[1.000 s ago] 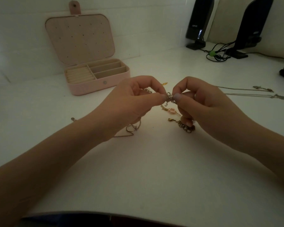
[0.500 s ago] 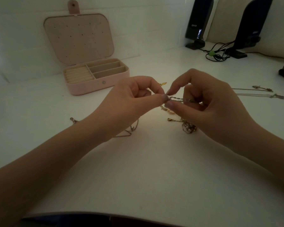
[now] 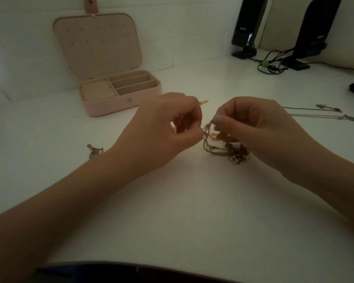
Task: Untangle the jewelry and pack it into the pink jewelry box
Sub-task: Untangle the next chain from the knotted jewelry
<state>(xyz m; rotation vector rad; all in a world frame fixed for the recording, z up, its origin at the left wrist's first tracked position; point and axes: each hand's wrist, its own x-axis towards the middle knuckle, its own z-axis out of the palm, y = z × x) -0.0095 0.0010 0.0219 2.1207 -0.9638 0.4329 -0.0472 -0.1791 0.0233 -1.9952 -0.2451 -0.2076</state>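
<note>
left hand and right hand pinch tangled chains; pink jewelry box well apart, far-left.

Both forearms came in from the bottom corners and met mid-frame, wrists raised off the worktop. The left hand was curled, thumb and forefinger pinched tight at the tips, knuckles up. The right hand faced it, just beside, fingers curled under and its thumb pressed forward against the forefinger in a matching fine grip. The two sets of fingertips sat nearly touching.
</note>
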